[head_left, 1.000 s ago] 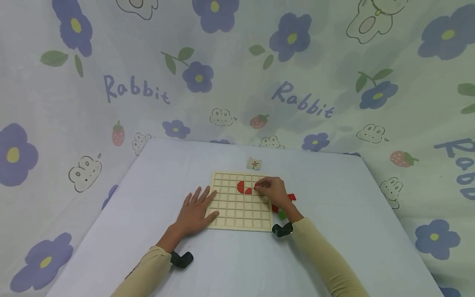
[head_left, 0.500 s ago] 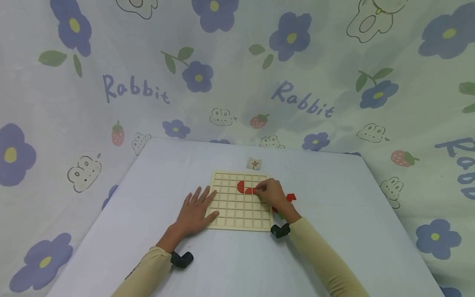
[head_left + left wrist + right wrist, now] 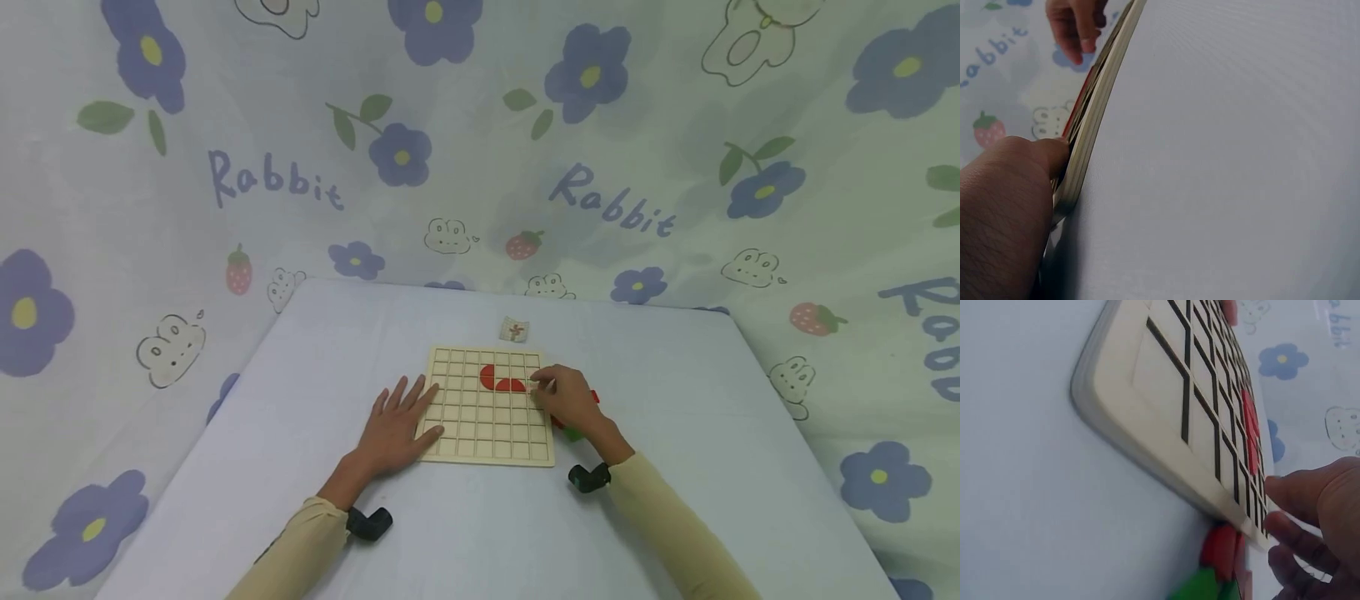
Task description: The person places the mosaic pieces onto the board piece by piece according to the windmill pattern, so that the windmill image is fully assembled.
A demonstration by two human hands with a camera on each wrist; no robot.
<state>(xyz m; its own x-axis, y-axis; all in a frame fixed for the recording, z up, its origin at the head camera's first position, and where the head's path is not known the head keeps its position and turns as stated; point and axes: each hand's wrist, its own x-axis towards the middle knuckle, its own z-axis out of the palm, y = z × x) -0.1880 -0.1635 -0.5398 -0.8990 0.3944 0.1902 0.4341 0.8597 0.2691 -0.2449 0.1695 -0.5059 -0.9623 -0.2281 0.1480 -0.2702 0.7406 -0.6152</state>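
Note:
A square wooden grid board [image 3: 484, 432] lies flat on the white table, with red pieces [image 3: 511, 385] joined in a curved shape in its upper middle cells. My left hand [image 3: 392, 427] rests spread over the board's left edge, thumb and fingertips on the frame. Over the right edge hovers my right hand [image 3: 568, 398], just right of the red shape. In the right wrist view its thumb and fingers are parted, and nothing shows between them. Beside the board, partly behind the right wrist, lie a loose green piece [image 3: 1197, 585] and loose red pieces [image 3: 1220, 549].
Behind the board lies a small card [image 3: 514, 330] printed with a grid and a red figure. A white curtain [image 3: 480, 150] with flowers and rabbits hangs past the table's far edge. Each wrist wears a black camera [image 3: 590, 477].
A red piece that my right hand held now sits in the grid, extending the red shape rightward. The right hand has released it and drawn back right. The left hand stays put.

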